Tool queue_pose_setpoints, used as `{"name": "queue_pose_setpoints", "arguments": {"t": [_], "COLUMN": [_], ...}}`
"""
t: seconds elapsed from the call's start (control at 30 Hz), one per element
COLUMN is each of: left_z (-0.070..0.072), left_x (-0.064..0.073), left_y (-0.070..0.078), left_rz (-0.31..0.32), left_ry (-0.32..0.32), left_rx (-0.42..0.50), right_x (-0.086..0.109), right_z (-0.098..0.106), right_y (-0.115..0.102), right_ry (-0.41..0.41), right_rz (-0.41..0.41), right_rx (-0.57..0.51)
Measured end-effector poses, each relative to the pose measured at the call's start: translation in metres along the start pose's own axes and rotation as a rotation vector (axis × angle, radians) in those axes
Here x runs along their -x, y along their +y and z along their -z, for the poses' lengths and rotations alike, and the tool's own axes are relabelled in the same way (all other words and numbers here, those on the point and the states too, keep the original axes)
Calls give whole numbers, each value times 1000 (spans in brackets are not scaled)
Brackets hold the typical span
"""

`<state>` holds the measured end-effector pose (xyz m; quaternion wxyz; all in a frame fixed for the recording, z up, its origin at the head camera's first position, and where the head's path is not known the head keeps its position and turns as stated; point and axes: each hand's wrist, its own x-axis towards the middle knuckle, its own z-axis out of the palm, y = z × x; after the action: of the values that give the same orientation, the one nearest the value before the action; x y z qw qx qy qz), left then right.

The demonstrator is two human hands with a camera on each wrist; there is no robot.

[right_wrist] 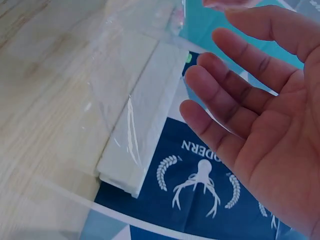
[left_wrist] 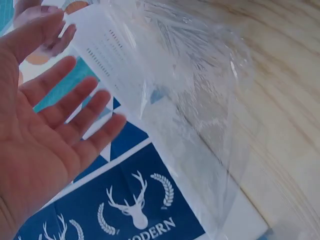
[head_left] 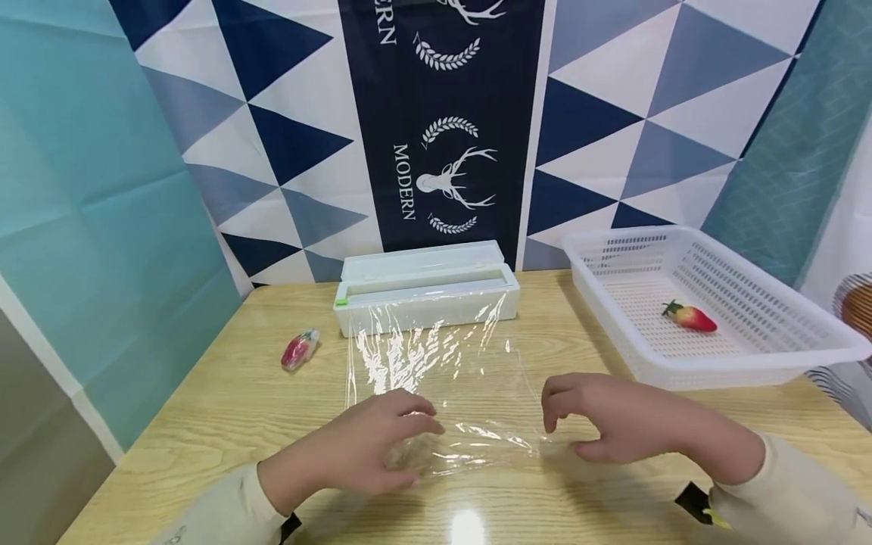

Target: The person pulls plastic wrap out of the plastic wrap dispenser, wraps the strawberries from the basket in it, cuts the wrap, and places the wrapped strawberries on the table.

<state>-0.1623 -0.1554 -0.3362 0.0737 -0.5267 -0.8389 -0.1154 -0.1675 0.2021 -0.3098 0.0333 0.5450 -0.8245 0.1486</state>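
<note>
A clear sheet of plastic wrap (head_left: 450, 378) runs from a white wrap dispenser box (head_left: 429, 303) toward me over the wooden table, its near end crumpled. By the sheet's near left corner is my left hand (head_left: 371, 443); its fingers are loosely bent and hold nothing in the left wrist view (left_wrist: 55, 120). On the other side, my right hand (head_left: 623, 416) hovers at the sheet's near right corner. Its fingers are spread and relaxed in the right wrist view (right_wrist: 260, 100), with the film hanging beyond them. Whether fingertips touch the film is hard to tell.
A white plastic basket (head_left: 742, 363) stands at the right with a strawberry (head_left: 689, 316) inside. Left of the dispenser lies a small red item in clear wrap (head_left: 300, 350). Patterned cloth (head_left: 443, 136) hangs behind the table (head_left: 225, 393). Part of a striped item (head_left: 851, 303) shows at the right edge.
</note>
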Motion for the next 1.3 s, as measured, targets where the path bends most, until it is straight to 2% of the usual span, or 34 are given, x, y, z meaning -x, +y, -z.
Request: {"name": "queue_pose_setpoints", "arguments": {"t": [0.17, 0.43, 0.73, 0.97, 1.3], "left_z": [-4, -7, -9, -9, -15], "left_x": [-8, -15, -21, -22, -21], "left_y": [2, 6, 7, 6, 7], "left_rz": [1, 31, 8, 3, -12], "left_ry": [-19, -100, -104, -90, -67], "left_rx": [-64, -132, -174, -173, -167], "right_x": [1, 10, 23, 28, 40], "right_z": [8, 28, 62, 88, 111], "right_y": [4, 19, 44, 78, 150], "right_ry": [25, -43, -75, -39, -79], "right_rz": [-10, -177, -349, -502, -720], "right_rx": [10, -31, -42, 37, 192]}}
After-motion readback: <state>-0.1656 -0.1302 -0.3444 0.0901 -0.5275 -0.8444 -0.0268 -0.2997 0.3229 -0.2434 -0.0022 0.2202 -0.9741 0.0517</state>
